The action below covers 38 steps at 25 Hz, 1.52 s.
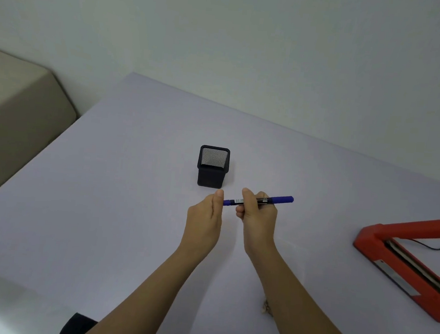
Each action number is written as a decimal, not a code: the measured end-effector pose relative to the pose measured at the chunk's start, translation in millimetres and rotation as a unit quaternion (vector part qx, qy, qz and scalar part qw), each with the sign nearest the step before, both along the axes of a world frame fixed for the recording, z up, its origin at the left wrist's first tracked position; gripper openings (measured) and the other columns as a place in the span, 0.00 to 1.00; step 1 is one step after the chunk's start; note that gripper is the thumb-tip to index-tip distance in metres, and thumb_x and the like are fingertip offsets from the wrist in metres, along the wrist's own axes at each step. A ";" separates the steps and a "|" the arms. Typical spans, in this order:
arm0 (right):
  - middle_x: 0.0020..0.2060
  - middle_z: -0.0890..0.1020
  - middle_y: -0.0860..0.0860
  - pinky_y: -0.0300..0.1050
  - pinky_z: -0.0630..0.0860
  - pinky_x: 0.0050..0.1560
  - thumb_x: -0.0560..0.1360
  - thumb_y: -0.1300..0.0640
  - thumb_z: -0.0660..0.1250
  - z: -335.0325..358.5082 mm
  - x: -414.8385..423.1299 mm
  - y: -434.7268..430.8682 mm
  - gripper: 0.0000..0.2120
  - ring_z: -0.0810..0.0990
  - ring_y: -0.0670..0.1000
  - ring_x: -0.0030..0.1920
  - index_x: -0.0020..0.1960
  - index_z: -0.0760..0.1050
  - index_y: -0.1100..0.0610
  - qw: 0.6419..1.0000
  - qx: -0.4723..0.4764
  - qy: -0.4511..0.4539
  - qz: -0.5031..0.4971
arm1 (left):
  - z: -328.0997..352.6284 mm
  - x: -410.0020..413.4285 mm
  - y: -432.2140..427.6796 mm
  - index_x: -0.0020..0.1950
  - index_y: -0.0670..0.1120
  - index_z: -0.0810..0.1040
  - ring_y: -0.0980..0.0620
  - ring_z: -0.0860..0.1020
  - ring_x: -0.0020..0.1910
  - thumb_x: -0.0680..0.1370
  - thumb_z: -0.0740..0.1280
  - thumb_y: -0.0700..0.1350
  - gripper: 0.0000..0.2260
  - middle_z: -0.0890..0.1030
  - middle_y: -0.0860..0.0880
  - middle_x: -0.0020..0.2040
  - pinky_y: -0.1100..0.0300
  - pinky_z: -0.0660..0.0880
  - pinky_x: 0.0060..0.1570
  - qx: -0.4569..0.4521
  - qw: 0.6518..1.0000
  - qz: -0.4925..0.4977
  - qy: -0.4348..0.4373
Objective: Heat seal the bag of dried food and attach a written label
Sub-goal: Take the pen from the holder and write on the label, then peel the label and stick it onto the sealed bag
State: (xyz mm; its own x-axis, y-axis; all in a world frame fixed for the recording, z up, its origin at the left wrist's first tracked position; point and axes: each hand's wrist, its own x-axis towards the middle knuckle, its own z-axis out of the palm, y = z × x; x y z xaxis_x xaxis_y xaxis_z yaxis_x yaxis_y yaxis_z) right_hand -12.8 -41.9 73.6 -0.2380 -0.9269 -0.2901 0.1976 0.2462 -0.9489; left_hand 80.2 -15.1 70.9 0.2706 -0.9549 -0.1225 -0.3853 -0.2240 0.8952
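A blue marker pen lies level above the table, its barrel held in my right hand. My left hand pinches the pen's left end, where the blue cap sits. Just behind the hands stands a black mesh pen holder; nothing shows inside it. A red heat sealer lies at the right edge, its arm raised. Under my right forearm a clear bag lies on the table, with a little dried food showing beside the arm.
The pale lilac table runs back to a white wall. A beige cushioned seat stands off the table's left side. A thin black cable trails from the sealer. Something dark shows at the bottom edge.
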 end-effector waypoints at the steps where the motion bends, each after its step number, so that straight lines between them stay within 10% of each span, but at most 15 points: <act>1: 0.19 0.74 0.46 0.33 0.75 0.28 0.75 0.62 0.65 -1.0 0.1 -0.5 0.15 0.74 0.43 0.22 0.32 0.66 0.56 1.000 -0.002 -0.003 0.008 | 1.3 -0.1 -0.4 0.38 0.43 0.72 0.55 0.66 0.28 0.82 0.51 0.49 0.19 0.68 0.51 0.29 0.72 0.66 0.29 0.011 1.000 -0.005 -0.002; 12: 0.40 0.78 0.51 0.34 0.76 0.29 0.80 0.47 0.53 10.7 -11.7 -37.7 0.14 0.77 0.43 0.26 0.43 0.70 0.53 0.996 0.035 -0.085 0.005 | -9.6 28.9 -23.6 0.36 0.42 0.72 0.49 0.71 0.33 0.82 0.49 0.52 0.22 0.74 0.45 0.33 0.61 0.66 0.34 0.050 0.998 -0.042 0.008; 19: 0.36 0.79 0.46 0.42 0.80 0.44 0.80 0.52 0.57 10.5 10.7 -121.1 0.08 0.81 0.40 0.35 0.49 0.69 0.57 0.957 -0.143 0.247 0.059 | -41.6 72.5 -101.8 0.66 0.39 0.70 0.41 0.72 0.62 0.81 0.55 0.41 0.15 0.75 0.39 0.63 0.53 0.68 0.58 0.044 0.984 0.000 -0.171; 25: 0.43 0.81 0.58 0.47 0.75 0.35 0.80 0.50 0.56 -43.5 47.2 -142.9 0.10 0.80 0.56 0.40 0.53 0.67 0.57 0.848 -0.109 0.445 0.266 | -56.7 69.0 -119.6 0.53 0.38 0.73 0.40 0.76 0.45 0.80 0.53 0.40 0.10 0.80 0.39 0.49 0.56 0.66 0.38 0.026 0.967 -0.069 -0.242; 31: 0.56 0.74 0.57 0.50 0.75 0.48 0.77 0.52 0.62 -61.6 45.9 -148.8 0.14 0.73 0.56 0.56 0.59 0.72 0.59 0.804 -0.121 0.558 0.167 | -60.3 72.1 -119.9 0.61 0.39 0.69 0.43 0.75 0.44 0.81 0.53 0.41 0.12 0.79 0.38 0.52 0.55 0.68 0.39 0.023 0.963 -0.094 -0.251; 34: 0.58 0.72 0.56 0.50 0.73 0.53 0.77 0.51 0.61 -64.9 32.4 -146.6 0.19 0.71 0.54 0.58 0.65 0.69 0.59 0.829 -0.114 0.535 0.119 | -63.4 76.1 -105.6 0.70 0.41 0.65 0.45 0.76 0.53 0.81 0.57 0.42 0.18 0.77 0.41 0.58 0.54 0.72 0.50 -0.054 0.980 -0.025 -0.191; 38: 0.47 0.78 0.55 0.51 0.77 0.47 0.78 0.60 0.59 -98.4 -1.5 -99.9 0.09 0.75 0.50 0.43 0.55 0.75 0.59 0.888 -0.117 0.441 0.054 | -92.0 66.2 -56.4 0.54 0.40 0.80 0.47 0.78 0.41 0.76 0.65 0.38 0.08 0.79 0.43 0.45 0.57 0.76 0.41 -0.133 0.973 0.009 -0.191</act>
State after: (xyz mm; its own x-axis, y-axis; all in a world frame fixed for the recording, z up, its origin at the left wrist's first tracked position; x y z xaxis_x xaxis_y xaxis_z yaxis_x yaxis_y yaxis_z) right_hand -14.3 -141.8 -24.8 -0.1829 -0.9688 0.1674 -0.6603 -0.0051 -0.7509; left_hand 146.4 -71.5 -21.1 0.2642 -0.9338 0.2411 -0.6989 -0.0131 0.7151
